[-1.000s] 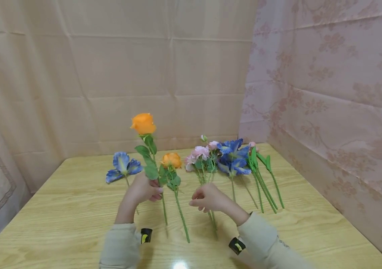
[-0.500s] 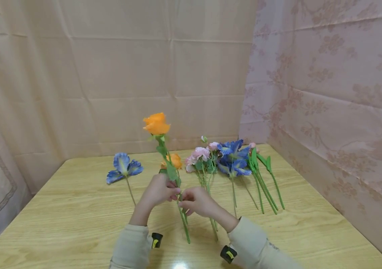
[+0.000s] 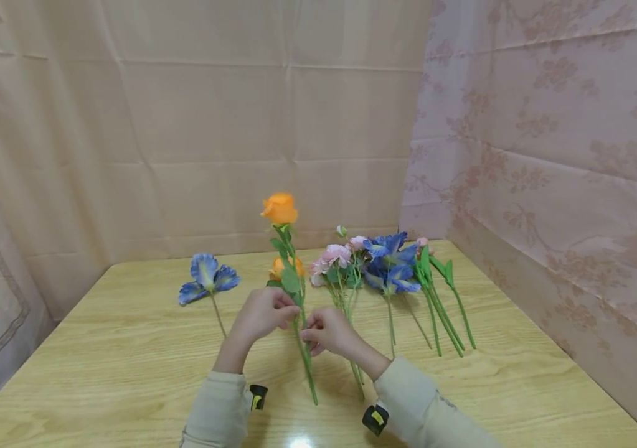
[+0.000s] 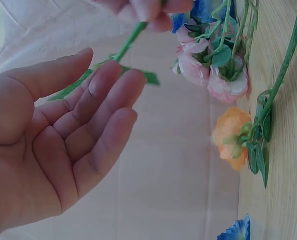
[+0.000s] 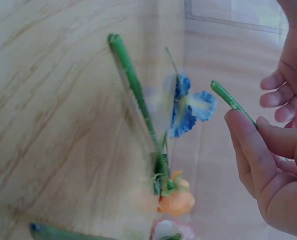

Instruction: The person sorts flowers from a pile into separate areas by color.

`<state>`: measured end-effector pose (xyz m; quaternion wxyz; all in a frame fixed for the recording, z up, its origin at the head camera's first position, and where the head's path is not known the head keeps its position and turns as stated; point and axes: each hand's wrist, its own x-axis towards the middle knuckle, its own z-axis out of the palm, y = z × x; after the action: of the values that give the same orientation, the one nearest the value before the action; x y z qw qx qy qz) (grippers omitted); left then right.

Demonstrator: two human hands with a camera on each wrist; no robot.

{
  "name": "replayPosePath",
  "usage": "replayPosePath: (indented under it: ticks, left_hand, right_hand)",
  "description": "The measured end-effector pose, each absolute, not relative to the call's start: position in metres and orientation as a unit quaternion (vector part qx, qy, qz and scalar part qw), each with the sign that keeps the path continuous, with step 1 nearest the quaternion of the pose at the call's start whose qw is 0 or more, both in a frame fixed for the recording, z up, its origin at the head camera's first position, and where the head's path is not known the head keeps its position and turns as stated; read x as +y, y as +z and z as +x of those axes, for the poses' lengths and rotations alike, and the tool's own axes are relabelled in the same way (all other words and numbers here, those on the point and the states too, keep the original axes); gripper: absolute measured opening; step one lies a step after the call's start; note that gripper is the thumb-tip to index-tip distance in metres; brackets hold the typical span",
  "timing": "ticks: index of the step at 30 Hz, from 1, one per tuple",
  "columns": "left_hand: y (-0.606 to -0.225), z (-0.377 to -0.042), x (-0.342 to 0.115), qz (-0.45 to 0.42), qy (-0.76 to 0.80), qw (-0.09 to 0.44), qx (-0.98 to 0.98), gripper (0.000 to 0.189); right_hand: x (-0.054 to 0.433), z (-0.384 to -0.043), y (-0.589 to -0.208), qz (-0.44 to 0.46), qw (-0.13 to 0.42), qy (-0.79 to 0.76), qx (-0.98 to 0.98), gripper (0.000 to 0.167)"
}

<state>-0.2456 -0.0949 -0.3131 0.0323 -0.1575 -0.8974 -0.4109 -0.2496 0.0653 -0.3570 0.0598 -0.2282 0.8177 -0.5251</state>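
Note:
An orange rose with a green leafy stem stands upright above the table. My right hand pinches its stem between thumb and fingers; the cut end juts past the fingertips in the right wrist view. Beside the stem, my left hand has loosely bent fingers and an empty palm, and the stem passes behind those fingers in the left wrist view. A second orange flower lies on the table below, partly covered by the held rose's leaves in the head view.
On the wooden table, a blue iris lies at left. Right of my hands are pink flowers, more blue irises and several green stems with leaves. Curtains hang behind the table and to the right.
My left hand carried the orange rose rightward, over the lying orange flower. My right hand moved left and took the stem, and my left fingers let go of it.

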Motion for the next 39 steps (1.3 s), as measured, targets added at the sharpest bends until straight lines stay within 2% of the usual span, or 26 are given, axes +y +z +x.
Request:
replayPosePath:
  ticks: [9,23,33,39]
  left_hand:
    - [-0.311,-0.244,-0.099,-0.142,-0.373,0.019,-0.917,0.013]
    - [-0.313,-0.245,-0.101,-0.150,-0.359,0.012,-0.921,0.014]
    - [-0.316,-0.245,-0.104,-0.143,-0.357,-0.001,-0.923,0.015]
    - [-0.316,-0.246,-0.105,-0.141,-0.361,-0.005,-0.922,0.015]
  right_hand:
    - [0.066,-0.257,-0.365,-0.196,0.071,-0.511,0.834,0.022]
    - [0.071,-0.263,-0.376,-0.164,0.134,-0.470,0.857,0.026]
    - [0.069,-0.263,-0.382,-0.143,0.143,-0.439,0.876,0.030]
    - [0.073,-0.264,-0.383,-0.146,0.156,-0.467,0.858,0.013]
